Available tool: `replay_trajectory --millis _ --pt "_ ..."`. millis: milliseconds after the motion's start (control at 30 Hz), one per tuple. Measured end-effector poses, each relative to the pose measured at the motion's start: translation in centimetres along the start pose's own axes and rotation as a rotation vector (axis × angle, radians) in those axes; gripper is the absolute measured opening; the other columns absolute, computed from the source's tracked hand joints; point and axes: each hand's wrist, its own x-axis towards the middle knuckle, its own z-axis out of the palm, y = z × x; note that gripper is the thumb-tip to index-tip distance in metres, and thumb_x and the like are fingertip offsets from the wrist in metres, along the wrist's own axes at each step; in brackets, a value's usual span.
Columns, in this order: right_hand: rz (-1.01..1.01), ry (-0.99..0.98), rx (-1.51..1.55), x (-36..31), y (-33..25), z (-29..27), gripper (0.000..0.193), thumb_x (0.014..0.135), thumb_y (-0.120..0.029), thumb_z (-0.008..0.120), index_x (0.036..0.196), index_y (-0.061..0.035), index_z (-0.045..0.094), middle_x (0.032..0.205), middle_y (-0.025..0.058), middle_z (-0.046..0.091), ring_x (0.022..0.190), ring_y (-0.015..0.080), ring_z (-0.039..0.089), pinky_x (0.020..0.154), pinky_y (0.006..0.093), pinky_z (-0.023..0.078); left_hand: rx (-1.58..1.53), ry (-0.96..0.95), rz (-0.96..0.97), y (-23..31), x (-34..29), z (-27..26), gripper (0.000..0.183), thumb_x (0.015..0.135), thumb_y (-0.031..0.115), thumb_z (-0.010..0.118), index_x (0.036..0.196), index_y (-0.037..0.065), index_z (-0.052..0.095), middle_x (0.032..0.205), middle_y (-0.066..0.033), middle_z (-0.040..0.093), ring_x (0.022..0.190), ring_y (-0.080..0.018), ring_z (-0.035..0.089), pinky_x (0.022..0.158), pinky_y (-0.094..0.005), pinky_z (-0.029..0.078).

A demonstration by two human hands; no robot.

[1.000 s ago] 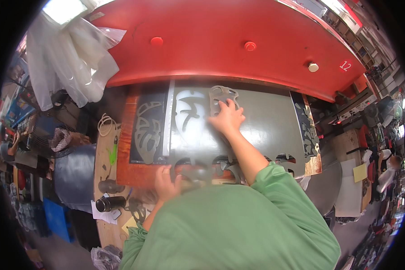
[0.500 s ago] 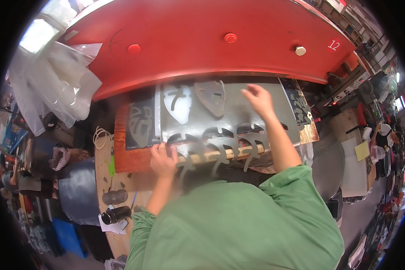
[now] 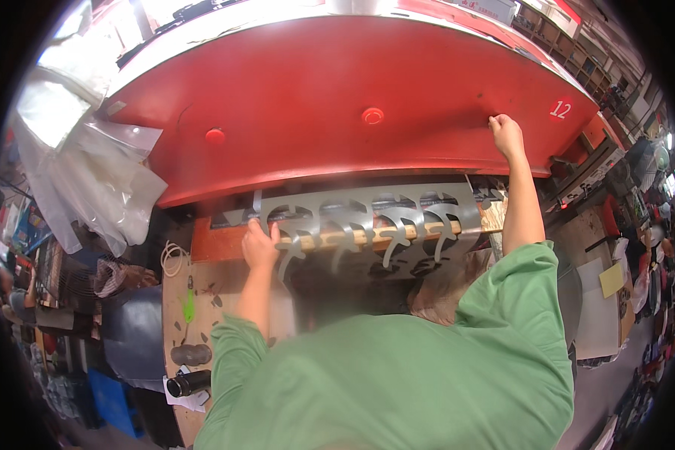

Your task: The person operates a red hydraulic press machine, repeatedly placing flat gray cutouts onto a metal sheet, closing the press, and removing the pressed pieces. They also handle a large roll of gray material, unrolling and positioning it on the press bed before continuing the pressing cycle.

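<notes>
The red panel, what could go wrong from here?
If the red panel came down, the left hand, near its lower edge, might get pinched. The right hand is up at the panel, so an accidental press seems possible. The sheet's cut strips hang past the board's front edge and could snag.

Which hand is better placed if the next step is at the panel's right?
Probably the right hand: it is at that side of the red panel, while the left hand is lower, at the grey sheet.
</notes>
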Motion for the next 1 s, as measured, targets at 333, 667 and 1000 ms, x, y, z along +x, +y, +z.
replay_trajectory --millis 333,667,1000 --pt "-0.069 -0.051 0.286 2.4 16.1 4.0 0.020 0.087 -0.021 0.068 0.091 -0.0020 0.067 0.089 0.0155 0.067 0.085 0.0314 0.065 0.076 0.0396 0.051 -0.038 -0.081 -0.026 21.4 4.5 11.1 0.046 0.086 0.033 0.067 0.112 -0.001 0.053 0.096 -0.0262 0.066 0.091 -0.0442 0.063 0.081 -0.0509 0.048" --pt "-0.037 -0.309 0.277 -7.6 16.6 8.8 0.022 0.087 -0.024 0.065 0.093 -0.0031 0.066 0.096 0.0166 0.066 0.094 0.0346 0.063 0.082 0.0439 0.050 -0.222 -0.148 0.018 21.1 -3.2 15.0 0.047 0.090 0.028 0.066 0.121 -0.003 0.049 0.112 -0.0278 0.063 0.104 -0.0444 0.061 0.087 -0.0487 0.048" --pt "-0.033 -0.310 0.251 -17.2 2.9 22.2 0.046 0.088 -0.031 0.066 0.119 0.0029 0.061 0.120 0.0224 0.060 0.115 0.0365 0.057 0.099 0.0428 0.045 -0.302 -0.213 -0.015 5.3 -5.8 11.0 0.045 0.090 0.027 0.067 0.120 -0.001 0.049 0.104 -0.0242 0.065 0.095 -0.0404 0.064 0.082 -0.0456 0.050"
